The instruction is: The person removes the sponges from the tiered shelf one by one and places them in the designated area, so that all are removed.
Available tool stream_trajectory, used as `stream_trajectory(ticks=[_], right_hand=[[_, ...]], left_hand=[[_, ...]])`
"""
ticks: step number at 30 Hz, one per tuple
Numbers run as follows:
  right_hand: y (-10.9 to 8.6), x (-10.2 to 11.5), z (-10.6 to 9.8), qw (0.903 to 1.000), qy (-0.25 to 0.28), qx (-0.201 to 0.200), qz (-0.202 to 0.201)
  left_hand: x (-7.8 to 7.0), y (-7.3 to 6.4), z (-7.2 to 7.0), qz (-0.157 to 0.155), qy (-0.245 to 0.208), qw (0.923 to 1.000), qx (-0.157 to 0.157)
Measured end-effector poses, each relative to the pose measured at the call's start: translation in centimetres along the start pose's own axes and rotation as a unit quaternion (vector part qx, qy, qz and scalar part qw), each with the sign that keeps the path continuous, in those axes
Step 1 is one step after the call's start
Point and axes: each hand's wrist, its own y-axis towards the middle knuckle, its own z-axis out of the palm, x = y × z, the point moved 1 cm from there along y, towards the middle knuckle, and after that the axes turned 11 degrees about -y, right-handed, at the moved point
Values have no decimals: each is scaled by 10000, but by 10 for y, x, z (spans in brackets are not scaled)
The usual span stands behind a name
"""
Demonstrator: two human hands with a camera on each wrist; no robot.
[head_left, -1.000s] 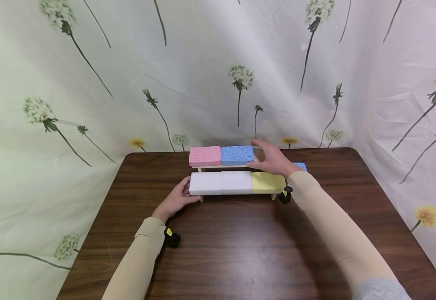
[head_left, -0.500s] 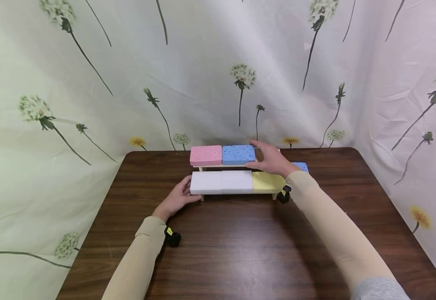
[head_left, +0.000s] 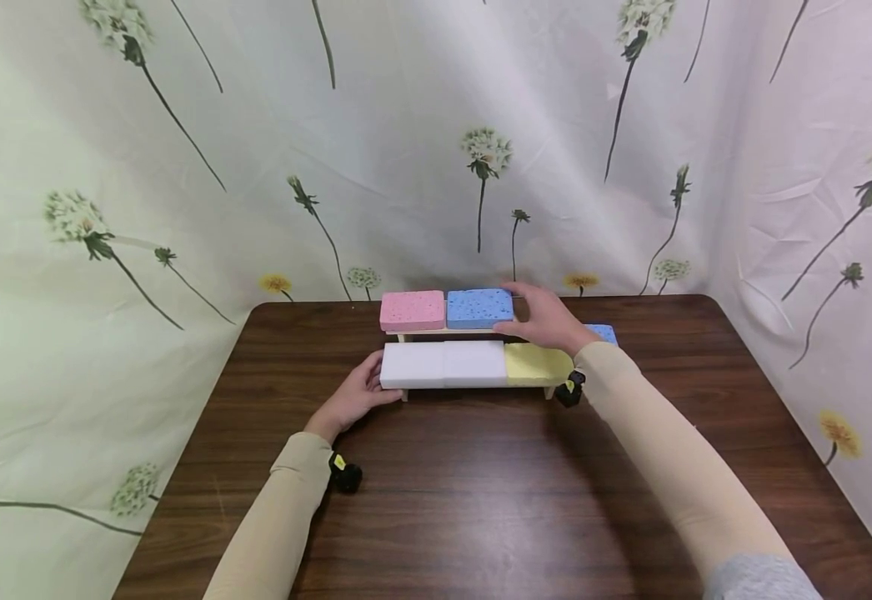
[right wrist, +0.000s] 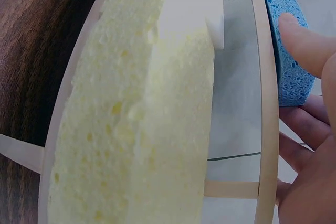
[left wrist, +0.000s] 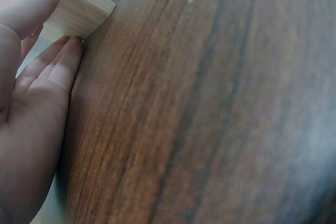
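Observation:
In the head view my right hand [head_left: 544, 318] holds the right end of a blue sponge [head_left: 480, 308] on the upper back tier of a wooden rack [head_left: 436, 332]. In the right wrist view, the thumb [right wrist: 296, 40] presses the sponge's side and the fingers are at its end. A narrow gap parts this sponge from a pink sponge [head_left: 412, 310] to its left. My left hand [head_left: 355, 396] grips the left end of the rack's front tier, beside a white sponge [head_left: 412, 365]. In the left wrist view, its fingers touch a wooden leg [left wrist: 79, 11].
A second white sponge [head_left: 473, 364] and a yellow sponge [head_left: 535, 364] continue the front row. Another blue sponge [head_left: 603, 333] shows partly behind my right wrist. The rack stands near the back edge of a dark wooden table [head_left: 436, 500], before a flower-printed curtain [head_left: 406, 167].
The blue sponge in my right hand has shifted slightly right, and a gap has opened between it and the pink sponge. My left hand stays at the rack's end.

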Motion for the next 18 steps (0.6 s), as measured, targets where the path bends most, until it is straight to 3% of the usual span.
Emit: stream_trajectory(ticks=[18], right_hand=[[-17,-19,-9,9994,127,-277,177]], left_hand=[[2,0,-1,21,66,10000,12]])
